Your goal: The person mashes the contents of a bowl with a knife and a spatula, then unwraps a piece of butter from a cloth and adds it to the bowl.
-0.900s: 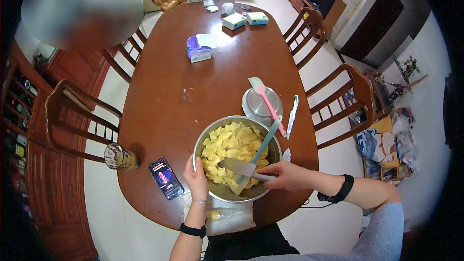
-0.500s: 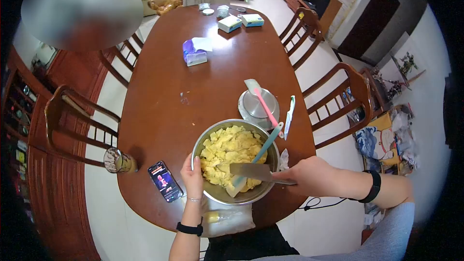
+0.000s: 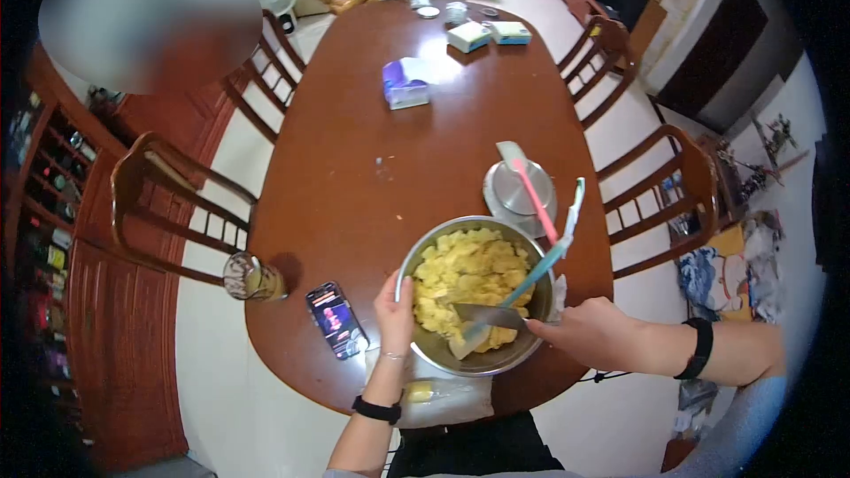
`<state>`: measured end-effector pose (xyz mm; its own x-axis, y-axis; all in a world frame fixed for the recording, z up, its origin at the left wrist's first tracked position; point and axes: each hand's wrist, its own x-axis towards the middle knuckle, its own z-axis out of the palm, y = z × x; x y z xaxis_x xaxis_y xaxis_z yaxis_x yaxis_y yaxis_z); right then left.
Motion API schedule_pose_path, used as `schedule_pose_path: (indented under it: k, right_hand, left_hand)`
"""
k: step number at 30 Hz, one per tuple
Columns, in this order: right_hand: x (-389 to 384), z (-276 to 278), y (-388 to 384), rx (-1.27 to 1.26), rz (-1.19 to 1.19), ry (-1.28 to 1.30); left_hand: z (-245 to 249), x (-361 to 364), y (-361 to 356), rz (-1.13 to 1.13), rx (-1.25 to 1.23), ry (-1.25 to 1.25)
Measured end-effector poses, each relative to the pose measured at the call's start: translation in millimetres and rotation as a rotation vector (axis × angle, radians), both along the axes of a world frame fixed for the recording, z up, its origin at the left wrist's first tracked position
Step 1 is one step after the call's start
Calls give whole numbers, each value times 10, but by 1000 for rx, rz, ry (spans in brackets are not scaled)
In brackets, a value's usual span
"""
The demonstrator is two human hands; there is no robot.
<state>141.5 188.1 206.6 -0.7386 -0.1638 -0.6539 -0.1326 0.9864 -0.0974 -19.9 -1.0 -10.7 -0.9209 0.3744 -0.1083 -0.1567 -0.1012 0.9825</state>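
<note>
A steel bowl (image 3: 423, 350) stands at the near end of the table, filled with lumpy yellow mash (image 3: 460, 265). My left hand (image 3: 395, 314) grips its left rim, thumb inside and fingers outside. In my right hand (image 3: 589, 332), at the bowl's right side, is a kitchen knife (image 3: 489, 314) with a broad metal blade lying over the mash. A teal-handled spatula (image 3: 536, 279) leans in the bowl, its pale head in the mash under the blade. Where the knife handle sits in my fingers is mostly hidden.
Behind the bowl are a kitchen scale (image 3: 518, 199), a pink spatula (image 3: 536, 195) and a white knife (image 3: 575, 208). To the left lie a phone (image 3: 336, 319) and a glass (image 3: 254, 277). A plastic bag (image 3: 460, 398) lies at the near edge; tissue packs (image 3: 407, 84) stand farther back.
The whole view has shifted, so the table and bowl appear farther right. My right hand and the knife have moved slightly left relative to the bowl. My left hand stays on the rim.
</note>
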Motion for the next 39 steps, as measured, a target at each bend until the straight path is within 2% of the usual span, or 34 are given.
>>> schedule_pose_path:
  k: [2,5,6,8,12,13,17,19,20,22,23,25,26,28,29,31,34,39]
  right_hand:
    - [-57,21,-37,38,-31,-46]
    - [-110,-11,-5,-85,-299,-90]
    - [-95,-124,-22,-88,-291,-90]
    - [-81,-397,-64,-303,-546,76]
    - [-51,-615,31,-449,-674,77]
    - [-101,-557,34,-452,-775,-39]
    - [-152,-542,92,-594,-856,-87]
    - [-201,-419,64,-661,-1043,-250]
    - [-162,-449,84,-663,-1046,-246]
    - [-85,-513,132,-669,-794,-69]
    - [-51,-463,142,-667,-794,-66]
    - [-1,-196,111,-279,-442,16]
    - [21,-71,80,-276,-444,16]
    - [47,134,13,-94,-351,36]
    - [88,159,6,-79,-360,30]
    - [224,225,19,-78,-287,182]
    - [279,281,0,7,-270,189]
    - [132,414,-93,-7,-210,133]
  left_hand:
    - [-35,-5,4,6,12,11]
    - [1,31,-11,9,31,-40]
    - [38,53,-4,18,31,-49]
    - [17,91,20,58,48,-49]
    - [117,95,-28,104,35,-72]
    - [120,74,-8,104,46,-89]
    - [67,18,44,91,80,-97]
    - [63,-20,34,39,60,-78]
    - [70,-41,29,35,60,-75]
    - [88,-63,29,-2,91,-102]
    - [105,-63,27,-7,77,-99]
    - [130,-68,11,-17,62,-85]
    - [133,-61,6,-29,47,-74]
    - [30,-53,-11,-24,11,-71]
    - [-20,-38,-13,-18,-29,-68]
    - [-3,-21,-13,-22,21,-90]
    - [2,8,1,-64,71,-93]
    - [19,21,9,-85,21,-86]
